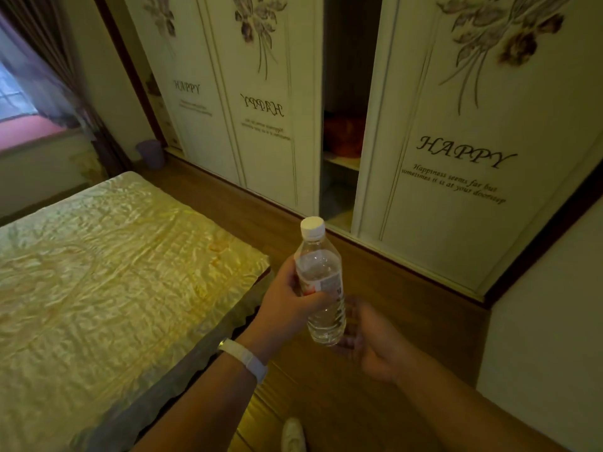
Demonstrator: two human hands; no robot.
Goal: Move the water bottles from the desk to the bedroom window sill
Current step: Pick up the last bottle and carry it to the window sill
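Note:
A clear plastic water bottle [321, 282] with a white cap and a red-and-white label is held upright in front of me, over the wooden floor. My left hand [290, 298] wraps around its middle, and a white band sits on that wrist. My right hand [368, 334] is just right of the bottle's base with its fingers spread; whether they touch the bottle I cannot tell. The pink window sill [29, 133] lies far off at the upper left, under a curtained window.
A bed [98, 275] with a shiny yellow cover fills the left side. A wardrobe [456, 141] with sliding doors, one gap open, lines the far wall. A strip of wooden floor [375, 282] runs between them toward a purple bin [150, 153] near the window.

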